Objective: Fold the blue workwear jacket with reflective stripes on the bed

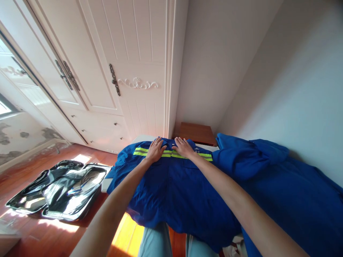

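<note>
A blue work jacket (171,189) with a yellow-green and grey stripe across the chest lies spread out in front of me, its collar at the far edge. My left hand (155,150) rests flat on the jacket left of the collar, over the stripe, fingers stretched forward. On the other side of the collar, my right hand (183,147) lies with fingers extended on the cloth, beside a small white logo. Neither hand has anything gripped. The lower part of the jacket hangs over the near edge, above my legs.
More blue clothing (289,189) lies heaped on the right. Behind the jacket stands a small brown wooden cabinet (197,132). A white wardrobe (139,46) fills the back left. An open, packed suitcase (69,189) lies on the wooden floor at left.
</note>
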{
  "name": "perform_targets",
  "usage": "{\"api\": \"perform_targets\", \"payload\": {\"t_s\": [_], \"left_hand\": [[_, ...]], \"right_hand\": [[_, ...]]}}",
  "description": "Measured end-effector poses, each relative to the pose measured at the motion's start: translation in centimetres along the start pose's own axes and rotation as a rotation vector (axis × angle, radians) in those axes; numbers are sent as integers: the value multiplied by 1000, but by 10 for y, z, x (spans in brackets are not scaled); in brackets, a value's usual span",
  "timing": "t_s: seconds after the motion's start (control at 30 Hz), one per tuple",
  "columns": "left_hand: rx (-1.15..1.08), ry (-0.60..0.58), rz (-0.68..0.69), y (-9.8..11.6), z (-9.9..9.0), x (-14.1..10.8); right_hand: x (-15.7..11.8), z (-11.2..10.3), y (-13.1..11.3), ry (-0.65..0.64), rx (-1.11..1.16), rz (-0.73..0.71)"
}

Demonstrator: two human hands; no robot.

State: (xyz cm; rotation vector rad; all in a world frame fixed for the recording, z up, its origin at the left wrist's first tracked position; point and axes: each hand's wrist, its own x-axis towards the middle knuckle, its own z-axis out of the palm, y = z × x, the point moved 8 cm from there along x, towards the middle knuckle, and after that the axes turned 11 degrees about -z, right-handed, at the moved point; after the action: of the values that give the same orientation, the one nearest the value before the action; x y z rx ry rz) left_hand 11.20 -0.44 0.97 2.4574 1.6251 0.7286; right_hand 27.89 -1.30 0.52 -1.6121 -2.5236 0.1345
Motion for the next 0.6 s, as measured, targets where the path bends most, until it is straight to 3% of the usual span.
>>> {"api": "perform_targets", "payload": {"t_s": [0.07, 0.13, 0.23, 0.33, 0.47, 0.53, 0.6], "left_hand": [[-7, 39, 28, 5, -13, -23], [15, -7, 89, 14, -17, -50], [41, -81, 183, 36, -18, -84], [19, -116, 260, 72, -15, -104], [-5, -160, 395, 140, 1, -119], [19, -197, 365, 166, 17, -120], [54, -253, 231, 177, 36, -116]], "right_hand": [[-37, -15, -8, 142, 109, -36], [-88, -29, -11, 278, 305, -96], [-174, -47, 6, 368, 470, -73], [-255, -82, 55, 579, 517, 105], [-359, -135, 144, 1013, 465, 444], [-404, -149, 188, 1100, 371, 719], [-430, -157, 222, 1059, 340, 928]]}}
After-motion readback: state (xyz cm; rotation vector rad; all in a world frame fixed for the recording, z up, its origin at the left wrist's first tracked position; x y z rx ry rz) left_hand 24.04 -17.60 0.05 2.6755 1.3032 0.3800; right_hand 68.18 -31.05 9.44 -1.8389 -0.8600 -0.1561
